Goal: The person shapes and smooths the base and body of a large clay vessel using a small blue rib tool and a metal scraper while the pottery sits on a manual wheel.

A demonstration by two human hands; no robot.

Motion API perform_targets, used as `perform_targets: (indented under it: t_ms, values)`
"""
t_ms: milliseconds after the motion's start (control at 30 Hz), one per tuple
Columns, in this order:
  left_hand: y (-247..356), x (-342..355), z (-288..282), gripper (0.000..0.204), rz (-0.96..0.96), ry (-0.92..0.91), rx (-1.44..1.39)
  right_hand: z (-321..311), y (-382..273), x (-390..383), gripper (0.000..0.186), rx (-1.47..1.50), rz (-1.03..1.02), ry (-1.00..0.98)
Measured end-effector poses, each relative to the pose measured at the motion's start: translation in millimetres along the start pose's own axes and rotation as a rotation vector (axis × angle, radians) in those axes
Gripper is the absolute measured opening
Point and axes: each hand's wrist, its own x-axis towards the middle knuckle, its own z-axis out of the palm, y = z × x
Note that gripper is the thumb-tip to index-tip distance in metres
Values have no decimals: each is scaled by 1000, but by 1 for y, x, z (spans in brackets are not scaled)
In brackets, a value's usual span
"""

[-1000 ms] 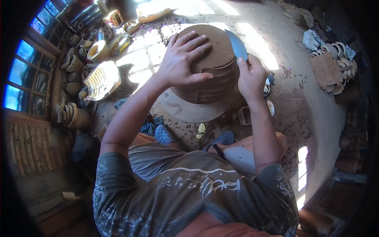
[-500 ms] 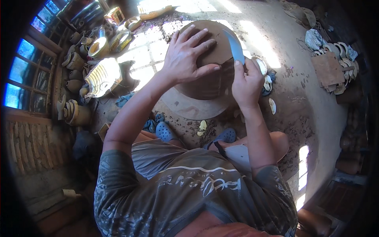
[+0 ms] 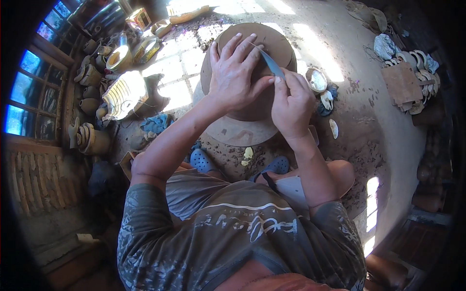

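With the blue blade (image 3: 273,64) shifted left since the earlier frame, away from the right rim of the brown clay block (image 3: 280,42) and over its top, just beside the fingers of the left hand (image 3: 234,80). Now turned to show a narrower face, tip up and to the left. Pinched between thumb and fingers in the closed grip of the right hand (image 3: 293,104), on a forearm coming up from the lower right. Laid palm down on the clay at left, open and spread, thumb stretched toward the other thumb. Beneath the clay, a round board (image 3: 242,133) on the floor (image 3: 357,116).
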Motion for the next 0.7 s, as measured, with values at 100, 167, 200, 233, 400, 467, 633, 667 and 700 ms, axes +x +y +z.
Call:
perform_targets:
  t_ms: [100, 167, 200, 233, 400, 467, 633, 667, 700]
  values:
    - [-10, -3, -11, 55, 54, -58, -114, 9, -6, 1, 17, 91, -74, -9]
    - [-16, -6, -27, 44, 70, -134, -238, 4, 1, -1, 14, 255, 91, -102]
    - [-25, -10, -34, 41, 113, -140, -252, 2, 5, -2, 13, 341, 171, -152]
    - [-37, -17, -39, 38, 154, -147, -268, -5, 1, -1, 10, 663, 394, -74]
    - [-62, -23, -49, 52, 82, -22, -331, -34, 36, 16, 20, 719, 590, -11]
    - [-62, -28, -32, 86, 40, -70, -293, -32, 35, 17, 22, 623, 541, -47]
    - [-58, -38, -5, 113, -7, -34, -280, -10, 40, 10, 21, 218, 278, -15]
    - [-55, -39, -4, 115, -16, -28, -282, -9, 42, 10, 20, 105, 231, -17]
    - [-54, -42, -3, 118, -37, -5, -279, -11, 31, 13, 20, 7, 241, -50]
